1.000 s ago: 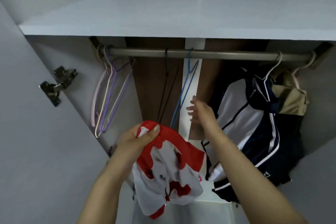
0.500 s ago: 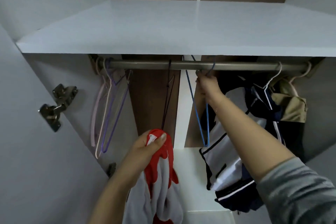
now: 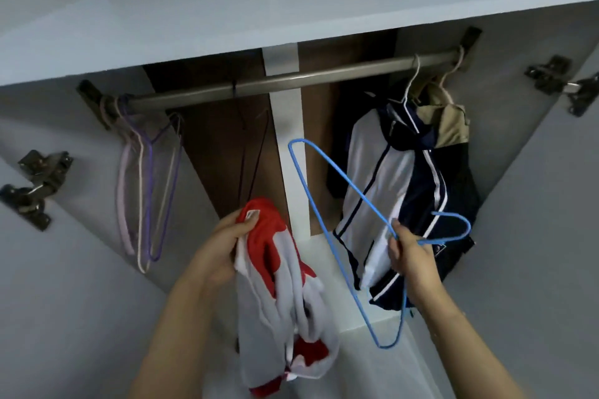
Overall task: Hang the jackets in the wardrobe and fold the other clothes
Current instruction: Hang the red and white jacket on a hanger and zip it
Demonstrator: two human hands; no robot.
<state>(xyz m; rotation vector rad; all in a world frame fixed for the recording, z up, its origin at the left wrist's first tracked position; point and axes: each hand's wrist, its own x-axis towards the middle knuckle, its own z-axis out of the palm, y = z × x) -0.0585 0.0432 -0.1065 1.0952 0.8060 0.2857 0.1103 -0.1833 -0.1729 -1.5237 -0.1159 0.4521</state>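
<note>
My left hand (image 3: 223, 246) grips a red and white jacket (image 3: 285, 295) by its collar; the cloth hangs down bunched below the hand. My right hand (image 3: 410, 256) holds a blue wire hanger (image 3: 327, 210) by its neck, off the rail, tilted with its hook pointing right. Both hands are in front of the open wardrobe, below the metal rail (image 3: 291, 79). A navy and white jacket (image 3: 402, 197) hangs on the rail at the right, with a tan garment (image 3: 453, 129) behind it.
Several pale pink and purple empty hangers (image 3: 146, 178) hang at the rail's left end, and a dark hanger (image 3: 249, 155) hangs near the middle. A white shelf (image 3: 291, 3) tops the rail. Door hinges (image 3: 35, 185) stick out at both sides.
My right hand lifted the blue hanger off the rail and brought it down towards me. The left hand kept hold of the red and white jacket. The view swung left.
</note>
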